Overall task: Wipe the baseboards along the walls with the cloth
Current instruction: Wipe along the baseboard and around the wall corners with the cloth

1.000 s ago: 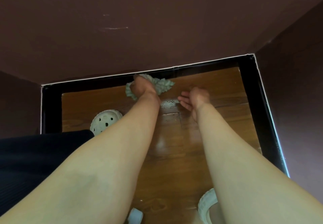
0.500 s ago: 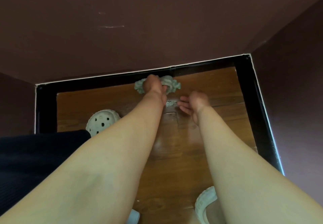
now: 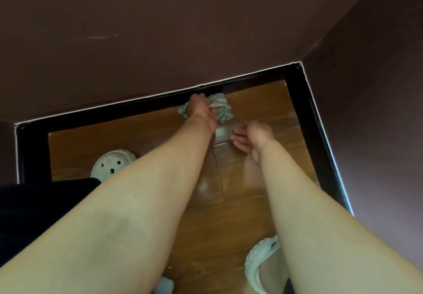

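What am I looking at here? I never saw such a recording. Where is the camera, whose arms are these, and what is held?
No machine here: a person wears one wide-angle camera on the head, looking down, so both bare arms are their own. The left hand grips a crumpled grey-green cloth against the black baseboard under the dark wall. The right hand is open and holds nothing, low over the wooden floor. A white perforated clog shows at the left, a second clog at the bottom edge.

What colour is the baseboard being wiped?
Black, with a thin white line along its top edge: baseboard, seen in the head view.
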Available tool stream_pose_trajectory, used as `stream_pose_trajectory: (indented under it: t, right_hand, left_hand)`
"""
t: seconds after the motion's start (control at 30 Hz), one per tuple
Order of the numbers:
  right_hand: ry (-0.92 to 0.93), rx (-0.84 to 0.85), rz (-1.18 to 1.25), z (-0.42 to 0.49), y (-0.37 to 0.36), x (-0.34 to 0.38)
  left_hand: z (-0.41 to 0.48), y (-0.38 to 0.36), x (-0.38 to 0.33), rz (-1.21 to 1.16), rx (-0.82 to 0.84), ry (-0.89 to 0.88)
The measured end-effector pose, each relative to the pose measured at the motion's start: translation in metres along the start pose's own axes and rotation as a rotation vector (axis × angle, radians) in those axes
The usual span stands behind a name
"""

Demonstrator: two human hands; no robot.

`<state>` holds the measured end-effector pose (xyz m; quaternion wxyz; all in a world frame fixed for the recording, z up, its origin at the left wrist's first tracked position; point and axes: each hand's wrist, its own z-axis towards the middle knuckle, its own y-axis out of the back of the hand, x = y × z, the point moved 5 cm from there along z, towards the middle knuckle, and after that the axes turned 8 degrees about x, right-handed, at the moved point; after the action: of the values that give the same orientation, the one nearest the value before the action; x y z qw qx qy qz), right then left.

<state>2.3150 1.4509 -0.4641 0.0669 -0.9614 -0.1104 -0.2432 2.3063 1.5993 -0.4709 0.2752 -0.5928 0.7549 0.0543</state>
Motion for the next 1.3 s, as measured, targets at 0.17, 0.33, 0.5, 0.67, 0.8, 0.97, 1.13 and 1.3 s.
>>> stream_pose_trajectory:
  t: [0.17, 0.33, 0.5, 0.67, 0.8, 0.97, 1.13, 1.3]
  right_hand:
    - [0.008, -0.023, 0.033, 0.000, 0.019, 0.005]
    - [0.039, -0.014, 0.061, -0.003, 0.021, 0.012]
    - [0.000, -0.024, 0.037, -0.002, 0.028, -0.003]
    - [-0.012, -0.058, 0.070, -0.006, 0.041, -0.008]
    - [0.005, -0.063, 0.063, -0.008, 0.038, -0.005]
    - [0.005, -0.022, 0.029, -0.011, 0.026, -0.009]
    - [-0.013, -0.029, 0.014, -0.009, 0.029, -0.014]
    - [-0.014, -0.042, 0.022, -0.008, 0.035, -0.012]
  left_hand:
    - [-0.006, -0.005, 0.006, 0.065, -0.027, -0.030]
    - [0.000, 0.002, -0.005, 0.124, -0.323, -0.125]
    - [-0.025, -0.022, -0.001, 0.141, -0.123, -0.036]
    - [-0.030, -0.039, -0.003, 0.176, -0.129, -0.027]
    - [-0.036, -0.031, -0.005, 0.096, -0.166, -0.126]
    - [-0.022, -0.021, -0.007, 0.166, -0.222, -0.269]
    - [-0.009, -0.033, 0.012, 0.369, -0.014, -0.297]
    - [-0.012, -0.045, 0.017, 0.453, 0.078, -0.334]
